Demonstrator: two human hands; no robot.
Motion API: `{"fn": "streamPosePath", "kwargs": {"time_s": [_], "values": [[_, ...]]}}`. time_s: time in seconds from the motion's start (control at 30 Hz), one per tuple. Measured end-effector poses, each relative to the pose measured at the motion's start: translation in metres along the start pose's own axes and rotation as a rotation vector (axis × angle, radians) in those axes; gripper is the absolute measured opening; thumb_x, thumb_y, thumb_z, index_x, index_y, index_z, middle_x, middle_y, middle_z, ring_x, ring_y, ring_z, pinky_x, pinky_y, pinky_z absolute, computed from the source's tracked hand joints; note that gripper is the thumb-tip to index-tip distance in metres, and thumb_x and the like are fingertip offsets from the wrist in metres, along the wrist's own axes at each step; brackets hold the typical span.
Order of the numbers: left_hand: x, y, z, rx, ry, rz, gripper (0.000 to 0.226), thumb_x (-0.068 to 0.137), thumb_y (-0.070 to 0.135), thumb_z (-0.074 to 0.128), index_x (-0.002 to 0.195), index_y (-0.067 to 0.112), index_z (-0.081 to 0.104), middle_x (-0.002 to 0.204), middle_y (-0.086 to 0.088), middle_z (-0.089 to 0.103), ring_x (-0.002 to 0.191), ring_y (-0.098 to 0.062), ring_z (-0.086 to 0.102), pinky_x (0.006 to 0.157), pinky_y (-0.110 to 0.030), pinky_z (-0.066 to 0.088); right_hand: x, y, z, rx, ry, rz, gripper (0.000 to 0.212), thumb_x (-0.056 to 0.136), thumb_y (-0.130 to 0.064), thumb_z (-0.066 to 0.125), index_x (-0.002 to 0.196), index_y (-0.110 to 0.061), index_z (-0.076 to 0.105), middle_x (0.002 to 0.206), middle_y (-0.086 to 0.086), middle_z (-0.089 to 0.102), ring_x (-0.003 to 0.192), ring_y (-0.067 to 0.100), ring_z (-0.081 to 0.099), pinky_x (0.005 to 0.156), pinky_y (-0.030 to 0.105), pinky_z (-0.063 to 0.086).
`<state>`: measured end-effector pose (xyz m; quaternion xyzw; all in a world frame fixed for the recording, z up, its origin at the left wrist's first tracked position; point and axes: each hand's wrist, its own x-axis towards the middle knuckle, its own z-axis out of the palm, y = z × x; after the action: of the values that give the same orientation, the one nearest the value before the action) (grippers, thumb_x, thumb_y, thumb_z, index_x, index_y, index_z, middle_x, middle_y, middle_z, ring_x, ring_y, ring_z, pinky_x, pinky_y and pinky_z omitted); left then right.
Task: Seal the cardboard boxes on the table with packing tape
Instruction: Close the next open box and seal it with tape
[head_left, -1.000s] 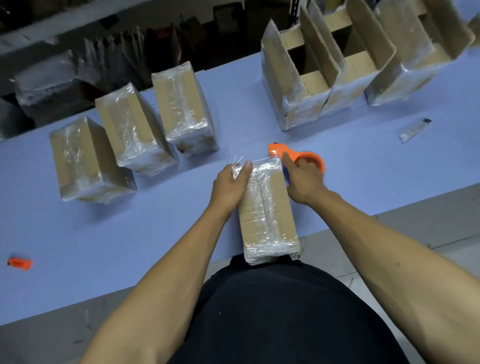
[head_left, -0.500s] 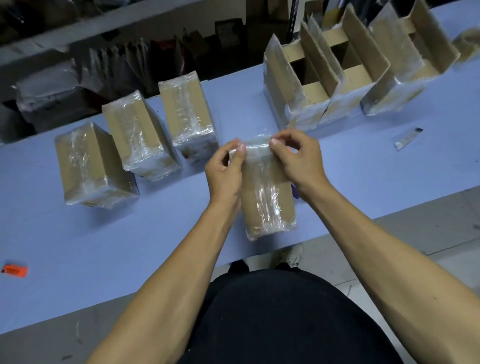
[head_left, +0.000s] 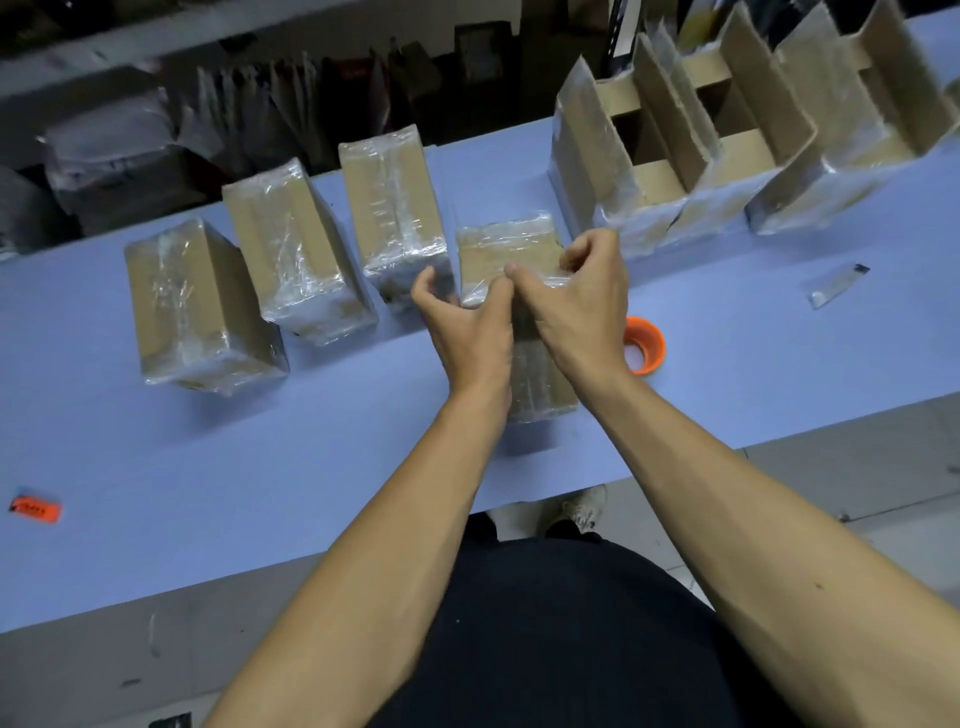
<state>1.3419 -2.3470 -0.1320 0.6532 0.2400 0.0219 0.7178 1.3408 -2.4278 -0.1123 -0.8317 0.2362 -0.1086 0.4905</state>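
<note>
Both hands, left hand (head_left: 462, 325) and right hand (head_left: 576, 301), grip the box (head_left: 506, 249) dead ahead, its long axis running toward the desk's (head_left: 260, 467) far edge.

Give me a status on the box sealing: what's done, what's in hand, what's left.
Done: three taped boxes stand in a row on the left of the table. In hand: both hands, left and right, are on a fourth box, already covered in tape; the orange tape dispenser lies beside it. Left: the open boxes at the far right, flaps still up.
</note>
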Motion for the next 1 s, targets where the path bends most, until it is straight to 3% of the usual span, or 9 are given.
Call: {"fn": "streamPosePath", "kwargs": {"time_s": [0.1, 0.2, 0.27, 0.37, 0.5, 0.63, 0.77, 0.9, 1.0], "values": [[0.005, 0.001, -0.001, 0.081, -0.018, -0.084, 0.038, 0.082, 0.027, 0.059, 0.119, 0.039, 0.060, 0.103, 0.024, 0.061, 0.083, 0.003, 0.060, 0.079, -0.020, 0.048, 0.004, -0.002, 0.003, -0.022, 0.016, -0.017, 0.025, 0.079, -0.021, 0.066, 0.099, -0.018, 0.051, 0.101, -0.006, 0.059, 0.098, 0.017, 0.056, 0.085, 0.033, 0.045], [0.008, 0.010, 0.001, 0.127, 0.024, -0.071, 0.024, 0.089, 0.021, 0.058, 0.105, 0.031, 0.072, 0.091, 0.018, 0.066, 0.078, -0.001, 0.058, 0.078, -0.021, 0.044, 0.008, 0.002, 0.000, 0.101, 0.049, 0.027, 0.019, 0.090, -0.016, 0.058, 0.107, -0.019, 0.064, 0.105, -0.008, 0.067, 0.099, 0.007, 0.060, 0.090, 0.029, 0.049], [0.013, 0.015, 0.000, 0.165, -0.004, -0.058, 0.022, 0.095, 0.018, 0.056, 0.106, 0.023, 0.074, 0.099, 0.012, 0.071, 0.086, -0.005, 0.062, 0.084, -0.025, 0.049, 0.006, 0.009, -0.007, 0.217, -0.106, 0.019, 0.028, 0.095, -0.021, 0.060, 0.123, -0.020, 0.063, 0.118, -0.008, 0.064, 0.109, 0.002, 0.057, 0.094, 0.019, 0.047], [0.023, 0.027, -0.009, 0.206, -0.111, -0.089, 0.024, 0.102, 0.017, 0.049, 0.103, 0.022, 0.073, 0.106, 0.005, 0.072, 0.103, -0.017, 0.067, 0.095, -0.035, 0.053, 0.003, 0.020, -0.018, 0.177, -0.346, -0.072, 0.051, 0.091, -0.023, 0.069, 0.140, -0.021, 0.052, 0.135, -0.005, 0.057, 0.123, 0.006, 0.053, 0.106, 0.026, 0.042], [0.037, 0.036, -0.031, 0.377, -0.416, -0.153, 0.017, 0.098, 0.045, 0.062, 0.096, 0.030, 0.069, 0.082, 0.019, 0.070, 0.075, -0.003, 0.067, 0.057, -0.019, 0.054, 0.005, 0.016, -0.020, 0.083, -0.186, -0.010, 0.061, 0.077, -0.052, 0.076, 0.133, -0.033, 0.057, 0.116, -0.016, 0.067, 0.107, 0.003, 0.062, 0.095, 0.025, 0.049], [0.045, 0.018, -0.050, 0.455, -0.541, -0.090, 0.014, 0.090, 0.038, 0.076, 0.096, 0.027, 0.069, 0.088, 0.015, 0.073, 0.075, 0.007, 0.066, 0.067, -0.016, 0.052, 0.008, 0.023, -0.013, -0.105, -0.202, 0.033, 0.057, 0.073, -0.063, 0.070, 0.121, -0.031, 0.065, 0.110, -0.011, 0.072, 0.102, 0.008, 0.066, 0.084, 0.023, 0.048], [0.043, -0.026, -0.066, 0.451, -0.282, -0.159, 0.015, 0.091, 0.035, 0.074, 0.096, 0.021, 0.072, 0.099, -0.004, 0.075, 0.088, -0.018, 0.067, 0.087, -0.040, 0.057, -0.003, 0.055, -0.001, -0.333, -0.514, 0.053, 0.060, 0.090, -0.050, 0.063, 0.140, -0.018, 0.053, 0.133, 0.004, 0.063, 0.122, 0.020, 0.058, 0.095, 0.030, 0.042], [0.046, -0.042, -0.092, 0.222, 0.244, -0.166, 0.018, 0.094, 0.043, 0.068, 0.095, 0.025, 0.069, 0.087, 0.006, 0.069, 0.083, -0.018, 0.063, 0.071, -0.030, 0.052, -0.003, 0.072, -0.006, -0.554, -0.334, -0.101, 0.048, 0.086, -0.057, 0.060, 0.116, -0.020, 0.058, 0.120, 0.008, 0.063, 0.116, 0.033, 0.055, 0.086, 0.037, 0.041], [0.045, -0.045, -0.103, 0.248, 0.286, -0.190, 0.020, 0.092, 0.045, 0.069, 0.090, 0.027, 0.061, 0.090, 0.006, 0.067, 0.084, -0.020, 0.064, 0.070, -0.030, 0.052, -0.004, 0.073, 0.000, -0.266, -0.353, 0.075, 0.061, 0.087, -0.050, 0.068, 0.132, -0.014, 0.048, 0.121, 0.002, 0.062, 0.112, 0.023, 0.055, 0.084, 0.027, 0.040]]}}
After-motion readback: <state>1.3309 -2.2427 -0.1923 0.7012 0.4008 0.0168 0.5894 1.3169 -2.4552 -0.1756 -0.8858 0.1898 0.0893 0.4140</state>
